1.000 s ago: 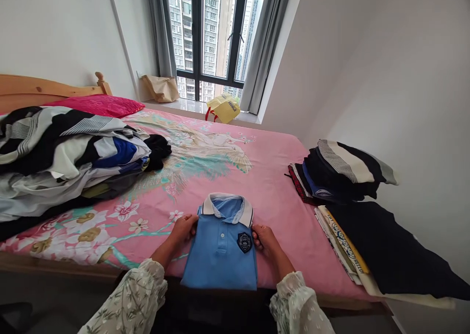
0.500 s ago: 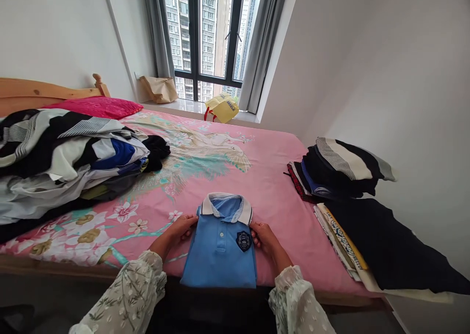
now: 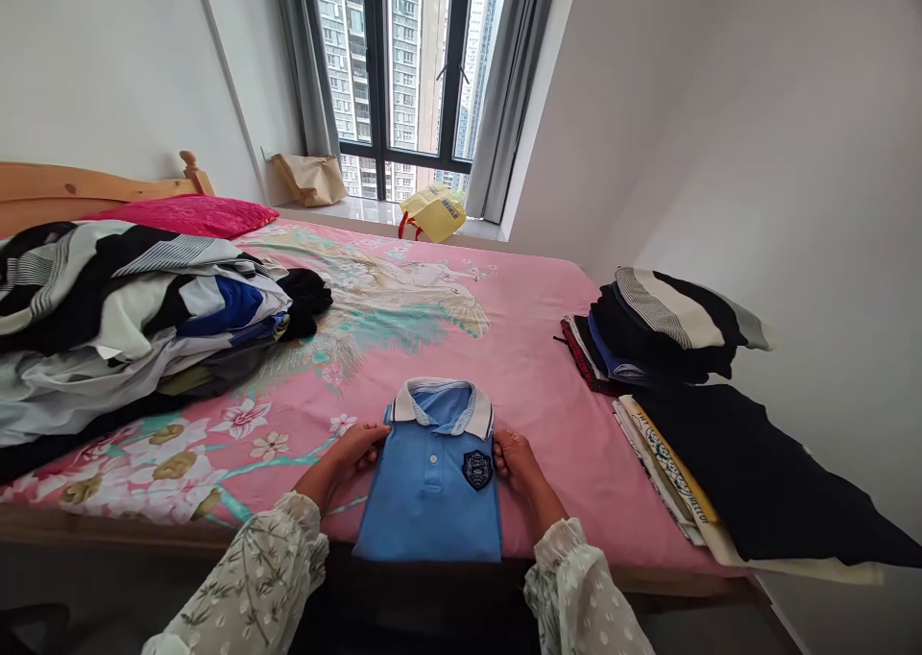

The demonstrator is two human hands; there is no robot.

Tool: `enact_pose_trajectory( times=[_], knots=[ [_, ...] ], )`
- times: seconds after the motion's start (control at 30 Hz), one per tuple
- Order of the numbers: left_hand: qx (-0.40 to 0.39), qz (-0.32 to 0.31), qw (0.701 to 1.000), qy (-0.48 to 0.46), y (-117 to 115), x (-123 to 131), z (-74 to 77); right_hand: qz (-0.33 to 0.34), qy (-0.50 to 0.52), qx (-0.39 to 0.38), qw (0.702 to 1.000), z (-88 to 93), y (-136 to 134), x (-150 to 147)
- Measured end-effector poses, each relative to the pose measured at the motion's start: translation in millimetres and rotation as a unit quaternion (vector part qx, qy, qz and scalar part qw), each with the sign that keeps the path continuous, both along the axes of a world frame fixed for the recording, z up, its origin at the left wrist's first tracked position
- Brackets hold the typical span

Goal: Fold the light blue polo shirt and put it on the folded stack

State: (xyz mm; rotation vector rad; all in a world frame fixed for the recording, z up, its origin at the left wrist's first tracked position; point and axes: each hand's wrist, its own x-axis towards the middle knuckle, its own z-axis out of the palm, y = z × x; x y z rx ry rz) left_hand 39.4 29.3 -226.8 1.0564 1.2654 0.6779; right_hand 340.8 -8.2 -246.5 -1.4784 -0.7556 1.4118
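Note:
A folded light-blue polo shirt [image 3: 432,501] with a white collar and a dark badge lies at the near edge of the pink floral bed [image 3: 519,386]. My left hand [image 3: 354,448] grips its left side near the collar, fingers curled under the fabric. On the other side my right hand [image 3: 516,463] holds the right edge beside the badge, fingers tucked in. Both sleeves are white with a small print.
A heap of unfolded clothes [image 3: 122,319] covers the bed's left side, with a magenta pillow [image 3: 183,215] behind. Two stacks of folded clothes [image 3: 667,333] [image 3: 735,482] sit at the right edge. A yellow bag [image 3: 434,213] and a brown paper bag [image 3: 311,179] rest on the windowsill.
Both hands keep their hold on the shirt's sides. The view has shifted slightly; the shirt has barely moved.

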Motion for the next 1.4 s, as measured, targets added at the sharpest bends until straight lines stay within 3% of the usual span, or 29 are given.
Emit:
enact_pose_trajectory(
  times=[0.1,0.37,0.6,0.8,0.97,1.23,1.4],
  knots=[
    [0.006,0.011,1.000,-0.002,-2.3,-0.7,-0.9,-0.014,-0.002,0.015,1.000,0.3,-2.9,-0.2],
    [-0.001,0.004,1.000,0.023,-1.7,-0.9,3.5,0.032,-0.006,-0.002,0.999,-0.7,0.3,0.4],
    [0.041,0.104,0.991,0.074,-6.9,5.2,-2.3,0.000,-0.005,0.010,1.000,-2.6,-1.6,0.2],
    [0.019,0.071,0.994,0.077,1.8,0.2,0.3,0.018,0.003,0.000,1.000,-3.2,2.9,0.3],
    [0.035,0.094,0.992,0.083,0.7,7.3,-3.3,0.007,0.007,0.011,1.000,-3.7,2.8,-0.9],
    [-0.031,-0.022,0.997,0.072,-12.3,-15.8,11.5,0.099,-0.009,-0.032,0.994,6.2,-16.5,7.7],
    [-0.016,-0.029,0.995,0.090,-16.8,-13.3,10.4,0.095,-0.020,-0.029,0.995,4.6,-23.7,6.5]
  ],
)
